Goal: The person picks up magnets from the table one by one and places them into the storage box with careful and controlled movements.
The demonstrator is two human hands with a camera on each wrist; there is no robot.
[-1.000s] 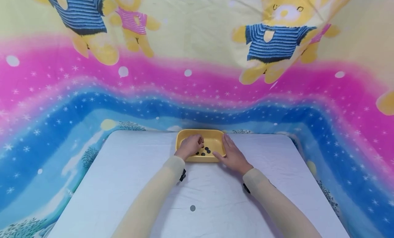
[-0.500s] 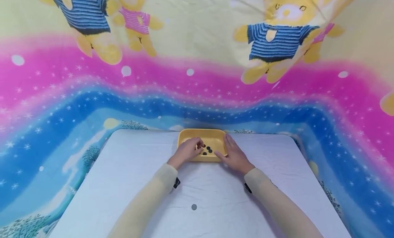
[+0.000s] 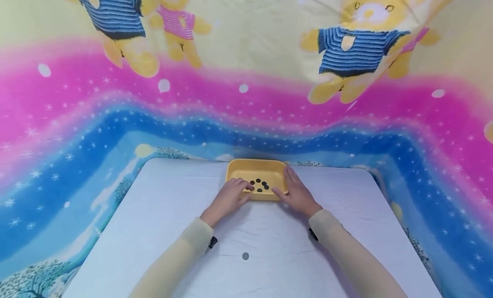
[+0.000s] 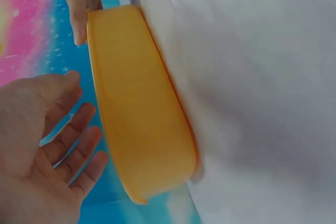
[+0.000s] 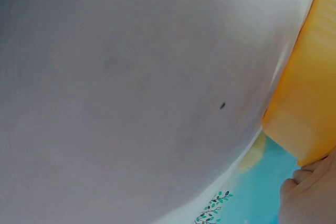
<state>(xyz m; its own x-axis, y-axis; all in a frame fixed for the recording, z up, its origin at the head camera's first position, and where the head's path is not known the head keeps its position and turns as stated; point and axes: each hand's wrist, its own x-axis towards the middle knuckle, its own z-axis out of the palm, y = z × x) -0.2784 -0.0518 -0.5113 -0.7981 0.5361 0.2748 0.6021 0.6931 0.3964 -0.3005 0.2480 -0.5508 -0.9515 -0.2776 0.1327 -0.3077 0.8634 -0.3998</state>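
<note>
A yellow rectangular box [image 3: 269, 196] stands at the far edge of the white-covered table. Several small dark round discs [image 3: 264, 184] lie loose on its floor. My left hand [image 3: 230, 196] is over the box's front-left rim, fingers relaxed and spread. Seen in the left wrist view, the left palm and fingers [image 4: 86, 145] hold nothing beside the box's outer wall. My right hand [image 3: 299, 197] rests at the box's right end, fingers straight along the rim and thumb out toward the front edge. One grey disc [image 3: 245, 256] lies on the table between the forearms.
White cloth covers the table [image 3: 161, 195], and a printed bear curtain [image 3: 231, 118] hangs right behind its far edge and along both sides. In the right wrist view a small dark speck [image 5: 222, 105] shows on the cloth.
My left hand has drawn back from inside the box toward its front-left rim and its fingers have loosened, uncovering more discs. The right hand keeps its place on the box. The view has shifted slightly.
</note>
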